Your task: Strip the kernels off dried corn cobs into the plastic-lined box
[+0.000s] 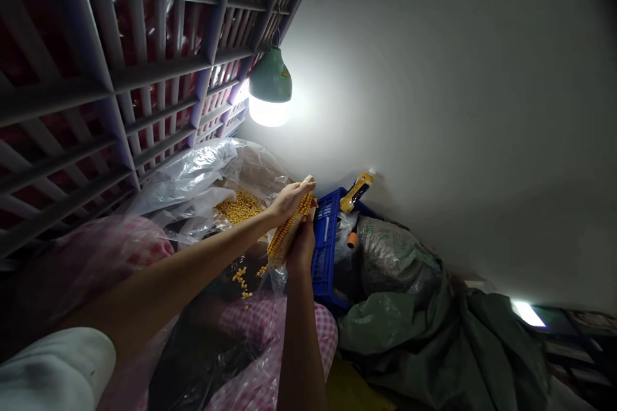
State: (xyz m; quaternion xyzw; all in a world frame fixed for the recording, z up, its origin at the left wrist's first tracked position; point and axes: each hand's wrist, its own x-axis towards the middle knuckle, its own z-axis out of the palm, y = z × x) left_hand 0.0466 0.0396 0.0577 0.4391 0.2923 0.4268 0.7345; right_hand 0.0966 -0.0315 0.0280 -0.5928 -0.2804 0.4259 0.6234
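Observation:
An ear of corn (pixel 288 234) is tilted between my two hands, its yellow kernels partly stripped so that pale bare cob shows. My left hand (pixel 290 201) is closed over the upper part of the ear, near its pale tip. From below, my right hand (pixel 301 244) wraps round the same ear; some of its fingers are hidden behind it. Loose corn kernels (pixel 240 207) lie in a clear plastic bag (pixel 202 160) just left of my hands. A few more kernels (pixel 240 277) are scattered on the plastic over my lap.
A glowing lamp (pixel 270 87) hangs from the slatted crate (pixel 159 70) at the left. To the right stands a blue basket (pixel 324 250) with a yellow-labelled bottle (pixel 357 191) at its edge. Beside it are a full sack (pixel 395 253) and dark green cloth (pixel 463 340), against a white wall (pixel 434 96).

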